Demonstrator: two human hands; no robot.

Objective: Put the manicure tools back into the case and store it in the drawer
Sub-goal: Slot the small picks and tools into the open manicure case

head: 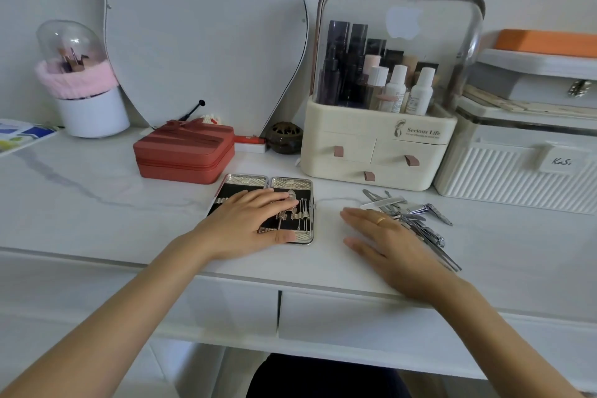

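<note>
The case (262,208) lies open flat on the table (129,203), and the left hand (248,223) rests on it with fingers (258,195) straight, probably pinning it so it doesn't slide. The right hand (384,239) lies flat, fingers loosely spread, at the pile of loose manicure tools (420,220), likely about to pick one. The drawer (371,323) below is closed.

**Where things lie on my desk**

I see the open case (292,184) ahead under my left hand (248,224). Loose tools (416,220) lie to its right, partly beneath my right hand (387,242). The organizer (378,152) stands behind them.
</note>
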